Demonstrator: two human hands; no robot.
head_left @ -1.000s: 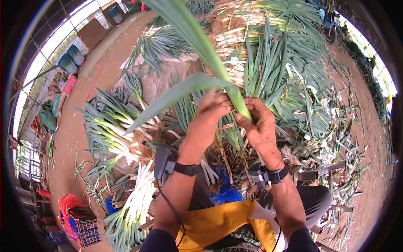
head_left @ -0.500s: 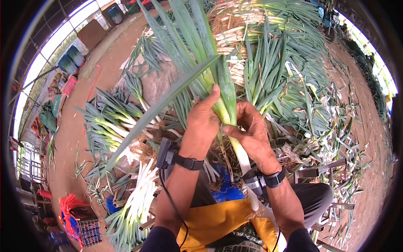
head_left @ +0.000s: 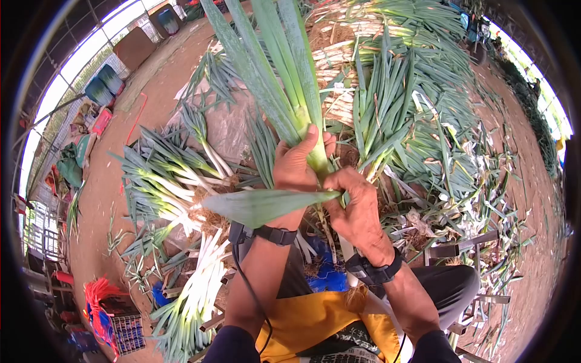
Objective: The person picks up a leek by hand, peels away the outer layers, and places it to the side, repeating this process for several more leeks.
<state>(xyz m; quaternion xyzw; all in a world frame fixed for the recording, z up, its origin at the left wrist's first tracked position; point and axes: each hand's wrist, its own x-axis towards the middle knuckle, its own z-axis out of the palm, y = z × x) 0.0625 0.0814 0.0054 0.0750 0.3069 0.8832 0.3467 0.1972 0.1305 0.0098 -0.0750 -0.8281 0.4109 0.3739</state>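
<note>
My left hand [head_left: 295,164] is wrapped round the pale stalk of a large green onion [head_left: 284,72], its long leaves fanning upward away from me. Just below and to the right, my right hand [head_left: 358,209] pinches the base of an outer leaf [head_left: 266,204], which hangs down sideways across my left wrist. Most of the white lower stalk is hidden behind my right hand, while its brown root end [head_left: 356,297] shows over my lap. Straps with small devices sit on both wrists.
A big heap of green onions [head_left: 417,91] fills the right and back. More with roots lie in a pile [head_left: 163,175] at left. Cleaned white-stalked ones [head_left: 196,290] rest lower left, near a dark crate [head_left: 128,333] with red strings. Leaf scraps [head_left: 484,242] litter the right.
The outer leaf has swung down from a raised diagonal to lie across my left wrist. My right hand has turned and moved slightly up the stalk, knuckles now upward.
</note>
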